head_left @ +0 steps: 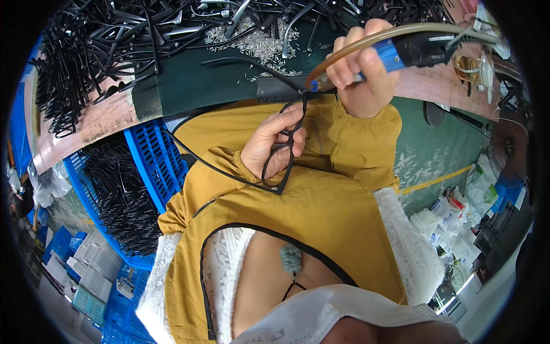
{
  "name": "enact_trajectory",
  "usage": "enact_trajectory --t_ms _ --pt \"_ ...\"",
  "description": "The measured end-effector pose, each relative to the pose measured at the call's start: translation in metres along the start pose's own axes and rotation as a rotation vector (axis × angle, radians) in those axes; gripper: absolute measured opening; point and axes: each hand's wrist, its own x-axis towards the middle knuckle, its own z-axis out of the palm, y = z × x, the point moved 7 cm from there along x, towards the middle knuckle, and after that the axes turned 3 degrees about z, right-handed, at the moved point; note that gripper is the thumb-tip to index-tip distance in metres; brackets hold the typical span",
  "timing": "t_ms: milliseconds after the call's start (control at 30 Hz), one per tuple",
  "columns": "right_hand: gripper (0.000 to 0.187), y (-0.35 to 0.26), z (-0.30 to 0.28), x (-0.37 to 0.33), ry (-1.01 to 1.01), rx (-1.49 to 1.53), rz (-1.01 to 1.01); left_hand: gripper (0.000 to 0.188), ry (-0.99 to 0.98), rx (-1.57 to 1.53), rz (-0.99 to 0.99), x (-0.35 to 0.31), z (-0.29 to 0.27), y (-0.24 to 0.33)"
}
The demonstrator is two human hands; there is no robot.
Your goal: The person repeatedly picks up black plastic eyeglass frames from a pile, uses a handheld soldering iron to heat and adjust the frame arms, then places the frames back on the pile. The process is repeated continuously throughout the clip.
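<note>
My left hand is closed around a black eyeglass frame in front of my apron, its temples spread apart. One temple reaches up over the table edge and the other curves out to the left. In my right hand is a blue and black powered screwdriver, tilted with its nose toward the frame's upper hinge corner. Whether the bit touches the hinge cannot be made out. A brown hose runs along the tool. Close to the hinge, a small dark block sits at the table's edge.
Small silvery pins or screws lie heaped on the green table mat. Loose black temples and a stack of dark glasses parts crowd the table's far and left sides. A blue basket with black frames stands at my left.
</note>
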Motion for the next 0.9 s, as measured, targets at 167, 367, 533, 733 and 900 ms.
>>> enact_trajectory --t_ms 167,367,533,733,900 --pt "0.029 -0.001 0.006 -0.013 0.06 -0.103 -0.075 0.031 -0.016 -0.037 0.013 0.0 -0.002 -0.001" --pt "0.03 0.007 0.007 -0.017 0.154 -0.006 -0.036 0.031 -0.135 -0.077 0.031 0.003 0.002 0.0" --pt "0.029 0.012 0.004 -0.017 0.148 -0.038 -0.001 0.029 -0.074 -0.058 0.026 0.005 -0.001 -0.002" --pt "0.003 0.004 -0.022 0.005 0.204 0.014 -0.055 0.036 -0.074 0.049 0.04 -0.002 0.001 0.002" --pt "0.005 0.017 -0.038 0.013 0.187 -0.089 -0.089 0.044 -0.252 0.043 0.267 -0.017 0.009 0.045"
